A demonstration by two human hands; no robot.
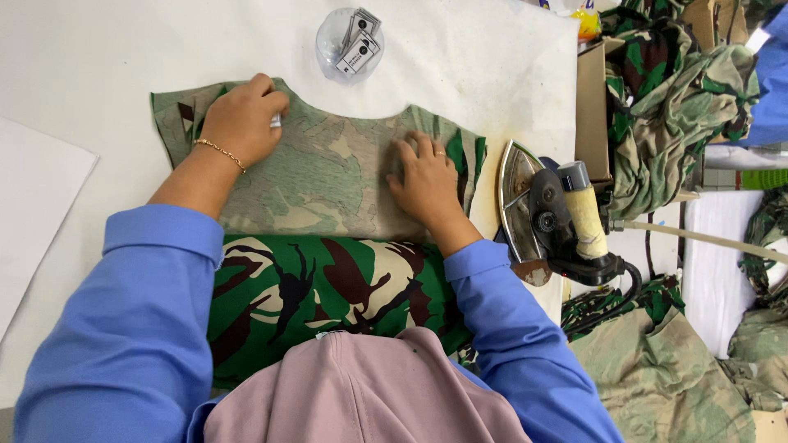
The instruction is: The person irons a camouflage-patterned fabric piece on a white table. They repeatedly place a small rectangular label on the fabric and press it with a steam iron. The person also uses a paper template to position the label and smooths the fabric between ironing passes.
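Pressing flat on a camouflage fabric piece [328, 176], the right hand [427, 184] lies with fingers spread and together against the cloth, holding nothing. The left hand [245, 119] rests on the same piece near its upper left corner, fingers curled and pinched on a small white label [276, 121] at the cloth's top edge. The fabric piece lies inside-out, pale green and tan, across the middle of the desk [98, 74], its bright green, brown and black face folded toward the near edge of the desk. A clear round plastic container [349, 43] stands near the far edge of the desk, just beyond the fabric, holding a small stack of white rectangular labels [359, 45] with dark print. An electric iron [542, 217] lies on its side at the right edge of the desk, just beside the right hand, soleplate facing the fabric; its handle is wrapped in yellowish padding and a black cord leaves it at the right. A white sheet of paper [37, 205] lies at the left edge of the desk. The desk surface is white padded cloth, scorched brown near the iron. Heaps of camouflage garments [673, 98] fill the area to the right, beside a brown cardboard box [593, 107].
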